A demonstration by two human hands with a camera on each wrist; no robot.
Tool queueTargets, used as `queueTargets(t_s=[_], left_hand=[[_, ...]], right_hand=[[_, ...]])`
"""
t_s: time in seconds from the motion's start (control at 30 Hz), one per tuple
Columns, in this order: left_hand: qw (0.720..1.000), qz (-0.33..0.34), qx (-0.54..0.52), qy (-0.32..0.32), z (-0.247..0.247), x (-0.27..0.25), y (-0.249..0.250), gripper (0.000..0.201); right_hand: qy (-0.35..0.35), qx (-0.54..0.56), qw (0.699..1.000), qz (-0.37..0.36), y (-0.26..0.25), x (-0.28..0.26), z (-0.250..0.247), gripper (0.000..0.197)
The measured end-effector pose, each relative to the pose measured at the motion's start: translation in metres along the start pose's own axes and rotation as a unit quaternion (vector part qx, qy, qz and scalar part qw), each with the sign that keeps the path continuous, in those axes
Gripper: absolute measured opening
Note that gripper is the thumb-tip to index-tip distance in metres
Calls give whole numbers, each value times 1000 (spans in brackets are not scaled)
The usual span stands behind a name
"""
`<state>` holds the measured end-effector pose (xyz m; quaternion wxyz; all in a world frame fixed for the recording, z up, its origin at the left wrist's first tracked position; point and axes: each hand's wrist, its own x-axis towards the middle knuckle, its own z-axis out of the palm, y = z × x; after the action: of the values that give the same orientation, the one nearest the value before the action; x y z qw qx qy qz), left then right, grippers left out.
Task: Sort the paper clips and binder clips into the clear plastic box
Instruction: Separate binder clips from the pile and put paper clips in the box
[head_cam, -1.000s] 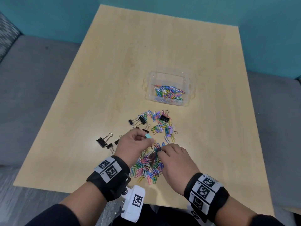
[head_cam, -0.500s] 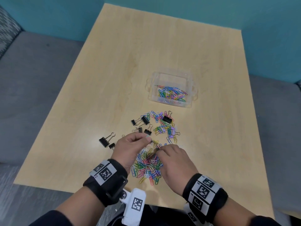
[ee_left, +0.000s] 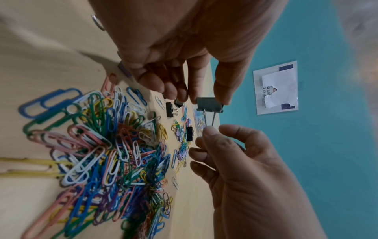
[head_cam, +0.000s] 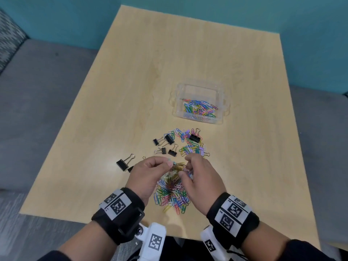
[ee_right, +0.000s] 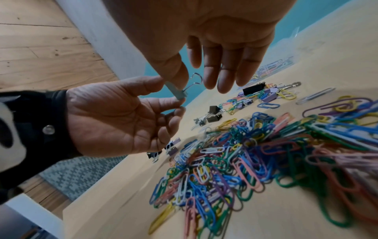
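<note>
A small grey-green binder clip (ee_left: 209, 105) hangs just above the table between my two hands. My left hand (ee_left: 206, 99) pinches its body with thumb and forefinger. My right hand (ee_left: 210, 129) pinches its two wire handles (ee_right: 195, 80); its other fingers stay fairly straight. In the head view the clip (head_cam: 176, 163) sits between the left hand (head_cam: 170, 163) and the right hand (head_cam: 185, 169), over a pile of coloured paper clips (head_cam: 172, 196). The clear plastic box (head_cam: 199, 87) stands farther back and holds several paper clips (head_cam: 199, 110).
Black binder clips (head_cam: 124, 163) (head_cam: 168, 139) (head_cam: 194, 138) lie loose between the pile and the box, with a second scatter of paper clips and small purple binder clips (head_cam: 201, 148). The table's near edge (head_cam: 94, 217) is close to my wrists.
My right hand has left the paper clip pile, risen and taken the clip's wire handles. My left hand has kept hold of the clip's body.
</note>
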<state>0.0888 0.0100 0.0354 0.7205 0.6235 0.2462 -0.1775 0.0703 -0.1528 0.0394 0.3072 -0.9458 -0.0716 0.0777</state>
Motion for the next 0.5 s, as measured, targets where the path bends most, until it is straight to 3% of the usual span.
queueTargets(t_s=[0.13,0.23,0.3,0.4,0.5], left_hand=[[999,-30,40,-11,-5,0,-3,19],[998,-25,49,6,-10,-3,0,28],[993,22,89,71,-18,-2,4,20],[937,108,285,171,-39,4,6,18],[856,197,454,153,-60,10,1,23]], right_hand=[[-15,-11,999,-28,2,6,1,5],[-39,-25,998,-51,6,5,1,11],[-65,-60,994,-59,10,5,5,24],[-126,-155,970,-136,15,4,18,42],[-157,-195,947,-200,10,11,36,55]])
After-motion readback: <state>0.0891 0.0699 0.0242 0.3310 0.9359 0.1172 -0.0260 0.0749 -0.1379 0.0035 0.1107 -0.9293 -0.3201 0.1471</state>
